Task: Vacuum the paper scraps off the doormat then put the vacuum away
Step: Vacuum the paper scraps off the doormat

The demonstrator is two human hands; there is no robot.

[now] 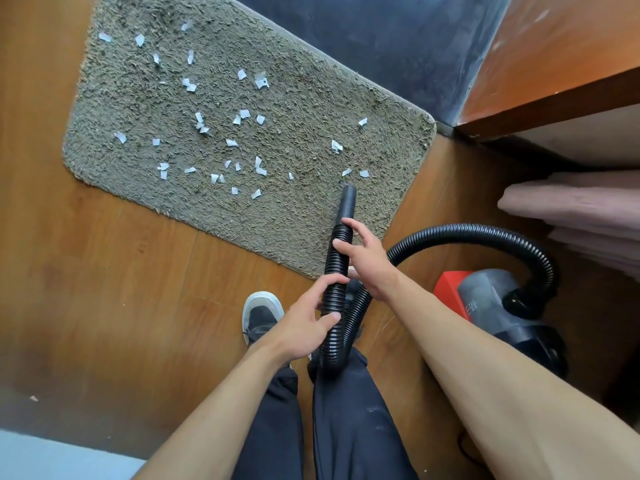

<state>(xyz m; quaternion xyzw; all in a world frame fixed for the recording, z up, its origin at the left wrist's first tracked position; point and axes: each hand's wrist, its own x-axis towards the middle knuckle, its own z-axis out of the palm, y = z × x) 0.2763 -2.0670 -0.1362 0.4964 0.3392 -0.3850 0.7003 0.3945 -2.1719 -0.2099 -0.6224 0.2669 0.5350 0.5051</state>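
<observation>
A grey shaggy doormat (pixel 294 98) lies on the wooden floor with several white paper scraps (pixel 239 116) strewn over it. A black ribbed vacuum hose (pixel 336 268) ends in a smooth nozzle (pixel 347 200) that points at the mat's near right part. My right hand (pixel 363 254) grips the hose just behind the nozzle. Lower down, my left hand (pixel 304 327) holds the same hose, fingers curled round it. The hose loops back to the grey and red vacuum body (pixel 491 303) on the floor at my right.
A wooden cabinet edge (pixel 554 98) stands at the upper right, with pink folded cloth (pixel 575 209) below it. A dark tiled floor (pixel 381 39) borders the mat's far side. My shoe (pixel 261 315) and dark trouser legs are beneath the hands. Bare wood floor lies to the left.
</observation>
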